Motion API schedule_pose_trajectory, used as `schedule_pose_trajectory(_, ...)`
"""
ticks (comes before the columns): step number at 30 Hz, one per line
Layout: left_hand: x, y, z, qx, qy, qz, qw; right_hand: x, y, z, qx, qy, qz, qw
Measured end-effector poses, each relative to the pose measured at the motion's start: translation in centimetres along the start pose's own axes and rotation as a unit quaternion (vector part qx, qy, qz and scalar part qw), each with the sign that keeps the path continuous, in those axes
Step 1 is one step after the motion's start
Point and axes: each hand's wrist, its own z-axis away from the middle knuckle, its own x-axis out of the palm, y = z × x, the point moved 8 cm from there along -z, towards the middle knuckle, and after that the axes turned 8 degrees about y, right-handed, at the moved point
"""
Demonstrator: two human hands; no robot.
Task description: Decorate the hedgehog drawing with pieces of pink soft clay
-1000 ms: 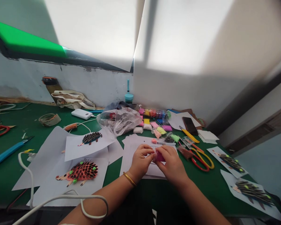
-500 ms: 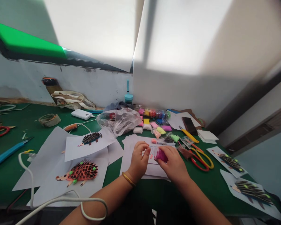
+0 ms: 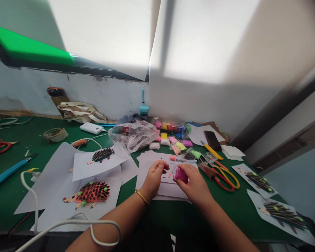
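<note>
Purple clay in a clear wrapper (image 3: 181,174) is held between the thumb and fingers of my right hand (image 3: 195,182), above the white sheets (image 3: 170,193). Just left of the packet, my left hand (image 3: 154,177) has its thumb and fingertips pressed together; whatever may be between them is too small to make out. Between and behind my hands, small coral and dark pieces lie on the top sheet, which bears faint lines. A coral clay lump (image 3: 172,158) sits beside a pen (image 3: 186,161) on the paper.
Several clay packets (image 3: 165,139) and a crumpled plastic bag (image 3: 136,134) lie behind the sheets. Scissors (image 3: 227,177) and a phone (image 3: 212,140) are at the right. Hedgehog pictures (image 3: 88,193) lie on both sides. A white cable (image 3: 68,222) crosses the front left.
My left hand has shifted slightly, its fingertips drawn closer together and turned. My right hand stays almost in place with the purple clay packet.
</note>
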Motion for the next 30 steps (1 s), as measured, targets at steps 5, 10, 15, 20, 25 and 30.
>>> schedule_pose_trajectory(5,0.35,0.08,0.1,-0.027,-0.004,0.028,0.999,0.19,0.16,0.03,0.003,-0.009,-0.003,1.0)
schedule_pose_trajectory(10,0.55,0.58,0.11,-0.019,-0.02,-0.001,1.0,0.14,0.15,-0.03,0.002,-0.008,-0.004,1.0)
schedule_pose_trajectory(15,0.45,0.77,0.15,-0.019,-0.011,-0.018,1.0,0.14,0.13,0.0,0.001,-0.01,-0.004,1.0)
schedule_pose_trajectory(20,0.64,0.61,0.18,-0.031,-0.013,0.019,0.999,0.13,0.22,0.03,0.002,-0.005,-0.01,1.0)
schedule_pose_trajectory(25,0.43,0.36,0.09,-0.034,-0.007,0.03,0.999,0.14,0.34,0.01,0.012,-0.005,-0.02,1.0)
schedule_pose_trajectory(30,0.29,0.38,0.03,-0.031,-0.006,0.008,0.999,0.15,0.5,-0.1,0.03,-0.017,-0.059,0.998)
